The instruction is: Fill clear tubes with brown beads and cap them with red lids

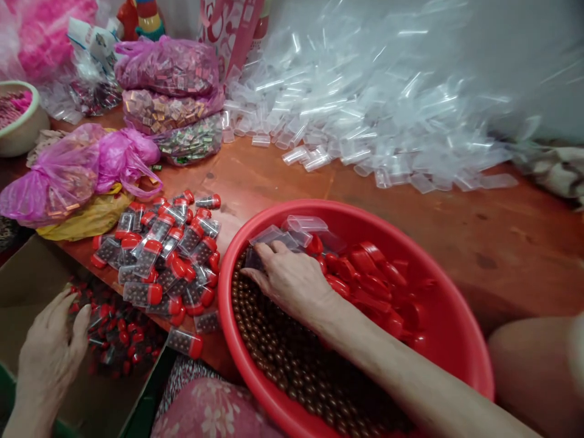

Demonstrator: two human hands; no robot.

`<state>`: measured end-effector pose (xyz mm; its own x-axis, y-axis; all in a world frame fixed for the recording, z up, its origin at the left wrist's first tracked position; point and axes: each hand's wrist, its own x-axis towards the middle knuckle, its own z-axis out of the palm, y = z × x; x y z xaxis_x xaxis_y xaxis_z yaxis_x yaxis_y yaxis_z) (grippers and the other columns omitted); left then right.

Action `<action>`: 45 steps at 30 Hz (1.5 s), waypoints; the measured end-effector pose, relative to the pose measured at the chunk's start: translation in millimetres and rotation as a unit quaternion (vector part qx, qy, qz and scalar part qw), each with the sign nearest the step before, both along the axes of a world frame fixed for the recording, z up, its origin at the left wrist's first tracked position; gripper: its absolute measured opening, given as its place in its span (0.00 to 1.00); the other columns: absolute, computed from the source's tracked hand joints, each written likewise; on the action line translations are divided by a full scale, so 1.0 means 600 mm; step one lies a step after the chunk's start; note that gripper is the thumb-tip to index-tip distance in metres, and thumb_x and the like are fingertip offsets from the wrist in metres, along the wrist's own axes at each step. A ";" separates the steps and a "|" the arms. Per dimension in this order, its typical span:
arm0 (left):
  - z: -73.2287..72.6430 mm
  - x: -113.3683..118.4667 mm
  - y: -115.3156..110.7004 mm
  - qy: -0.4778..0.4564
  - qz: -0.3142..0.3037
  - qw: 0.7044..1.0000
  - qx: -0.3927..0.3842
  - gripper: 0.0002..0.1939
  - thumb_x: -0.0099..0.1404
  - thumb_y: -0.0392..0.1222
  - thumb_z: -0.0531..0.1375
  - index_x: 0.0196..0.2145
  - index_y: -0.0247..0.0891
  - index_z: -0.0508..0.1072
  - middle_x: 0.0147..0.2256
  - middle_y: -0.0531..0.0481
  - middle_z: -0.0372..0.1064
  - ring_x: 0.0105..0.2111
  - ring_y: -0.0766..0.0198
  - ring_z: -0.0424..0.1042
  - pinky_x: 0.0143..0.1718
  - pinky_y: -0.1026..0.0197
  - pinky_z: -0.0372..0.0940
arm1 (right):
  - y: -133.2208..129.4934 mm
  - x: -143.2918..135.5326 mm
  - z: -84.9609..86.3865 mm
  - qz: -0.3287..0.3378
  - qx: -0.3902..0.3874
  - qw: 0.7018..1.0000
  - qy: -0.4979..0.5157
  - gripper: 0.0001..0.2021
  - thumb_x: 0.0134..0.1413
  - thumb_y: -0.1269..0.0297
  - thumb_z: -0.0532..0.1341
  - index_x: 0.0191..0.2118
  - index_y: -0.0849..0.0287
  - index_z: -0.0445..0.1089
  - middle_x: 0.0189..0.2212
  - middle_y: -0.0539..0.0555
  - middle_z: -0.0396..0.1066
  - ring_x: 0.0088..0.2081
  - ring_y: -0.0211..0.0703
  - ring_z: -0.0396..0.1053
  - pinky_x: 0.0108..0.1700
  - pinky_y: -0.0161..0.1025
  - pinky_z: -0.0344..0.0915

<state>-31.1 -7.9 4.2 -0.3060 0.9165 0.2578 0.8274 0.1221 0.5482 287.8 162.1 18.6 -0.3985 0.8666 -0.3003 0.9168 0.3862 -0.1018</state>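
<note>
My right hand [292, 280] reaches into a red plastic basin [469, 371], its fingers closed round a clear plastic container [254, 258] at the left inner wall. Under it lie many brown round beads [283, 371]. Red caps [365, 267] and several loose clear containers [308, 224] share the basin. At the lower left, my left hand [55, 340] hovers over a cardboard box [27, 304] with its fingers apart and nothing in them. Inside that box are many filled, red-capped containers [123, 334], partly in shadow.
A pile of filled red-capped containers [173, 255] covers the table's left part. Behind them stand bags of small packets [168, 73] and pink knotted bags [59, 170]. A large heap of clear empty containers [347, 121] lies along the wall. A white bowl [31, 134] stands far left.
</note>
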 end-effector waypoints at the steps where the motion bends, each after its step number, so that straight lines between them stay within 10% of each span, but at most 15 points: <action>1: 0.006 0.023 0.011 0.033 0.018 0.999 -0.002 0.18 0.65 0.40 0.57 0.52 0.49 0.69 0.53 0.59 0.69 0.56 0.52 0.67 0.59 0.53 0.60 | -0.001 -0.003 -0.003 -0.005 -0.003 1.000 0.008 0.17 0.61 0.56 0.55 0.49 0.62 0.66 0.41 0.64 0.71 0.36 0.54 0.74 0.32 0.42 0.66; 9: 0.026 0.236 0.133 -0.137 -0.293 0.936 0.136 0.12 0.62 0.28 0.57 0.43 0.34 0.72 0.42 0.42 0.76 0.45 0.61 0.75 0.48 0.59 0.70 | 0.003 0.028 -0.005 0.000 -0.041 0.994 0.106 0.22 0.53 0.66 0.61 0.53 0.62 0.59 0.42 0.56 0.72 0.41 0.45 0.73 0.41 0.37 0.66; 13: -0.002 0.287 0.168 -0.152 -0.332 0.914 0.176 0.10 0.61 0.26 0.57 0.40 0.32 0.72 0.39 0.39 0.76 0.43 0.60 0.75 0.46 0.57 0.71 | -0.012 0.066 0.010 0.060 -0.062 0.994 0.074 0.11 0.56 0.71 0.57 0.45 0.63 0.64 0.39 0.58 0.71 0.37 0.45 0.72 0.37 0.38 0.66; 18: -0.029 0.299 0.175 -0.117 -0.332 0.916 0.192 0.11 0.60 0.25 0.57 0.40 0.32 0.72 0.37 0.39 0.76 0.40 0.59 0.75 0.44 0.55 0.72 | -0.040 0.059 -0.003 0.117 -0.090 0.987 -0.064 0.16 0.51 0.85 0.47 0.38 0.68 0.69 0.35 0.66 0.70 0.31 0.49 0.72 0.29 0.41 0.63; 29: -0.027 0.298 0.180 -0.121 -0.339 0.916 0.178 0.10 0.63 0.26 0.54 0.40 0.32 0.71 0.38 0.41 0.75 0.40 0.60 0.74 0.45 0.56 0.71 | -0.024 0.059 -0.051 0.117 -0.198 0.948 0.218 0.14 0.47 0.78 0.60 0.42 0.62 0.66 0.39 0.54 0.70 0.42 0.41 0.69 0.46 0.37 0.67; 36: 0.029 0.287 0.159 -0.175 -0.366 0.914 -0.028 0.29 0.65 0.34 0.55 0.62 0.30 0.55 0.60 0.33 0.60 0.61 0.54 0.60 0.61 0.51 0.60 | -0.034 0.087 -0.019 -0.012 -0.234 0.842 0.486 0.16 0.52 0.66 0.65 0.47 0.57 0.67 0.45 0.53 0.72 0.47 0.43 0.69 0.52 0.43 0.65; 40: 0.035 0.307 0.158 -0.141 -0.374 0.909 -0.117 0.36 0.65 0.38 0.57 0.65 0.24 0.48 0.64 0.29 0.51 0.65 0.49 0.53 0.63 0.47 0.57 | -0.044 0.095 -0.001 0.008 -0.183 0.844 0.504 0.14 0.53 0.67 0.64 0.47 0.58 0.69 0.45 0.55 0.72 0.47 0.43 0.69 0.53 0.42 0.63; 45: 0.031 0.328 0.176 -0.242 -0.342 0.899 -0.127 0.31 0.65 0.43 0.59 0.62 0.24 0.58 0.57 0.32 0.66 0.56 0.51 0.67 0.58 0.50 0.64 | -0.059 0.107 0.016 0.032 -0.106 0.865 0.490 0.15 0.58 0.65 0.62 0.51 0.56 0.69 0.45 0.56 0.74 0.47 0.42 0.71 0.50 0.39 0.65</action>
<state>166.0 97.4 22.7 0.3315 0.9435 0.0020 0.4287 -0.1525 0.8905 352.0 126.7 28.4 -0.5962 0.8006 0.0594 0.3275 0.3101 -0.8925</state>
